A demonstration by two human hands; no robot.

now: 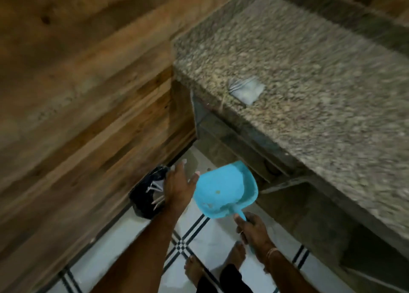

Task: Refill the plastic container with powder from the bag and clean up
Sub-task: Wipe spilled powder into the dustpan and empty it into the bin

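- Grip: the right hand (254,229) is curled round the handle of the blue dustpan (223,186) and holds it up off the tiled floor (210,237), pan end pointing away from the body and tipped to the left.
- The left hand (179,187) is released, fingers spread and holding nothing. It hovers between the dustpan's rim and the black-lined bin (146,191); the blur hides whether the thumb touches the pan.
- A few pale smudges show inside the pan, with no heap of powder that I can make out.
- The bin stands on the floor against the wooden panel (77,98), just left of the dustpan, with some light scraps in it.
- Bare feet (236,257) stand on the tiles below the hands.
- Up on the granite counter (321,75), near its front edge, lies a pale packet (245,90), flattened. It may be the powder bag, though it is too blurred to be sure.
- The plastic container is not in view.
- Judged from this, the refilling looks finished and the clean-up is well along: sweepings are going into the bin. Left to do, probably: put the dustpan away and throw out the packet.
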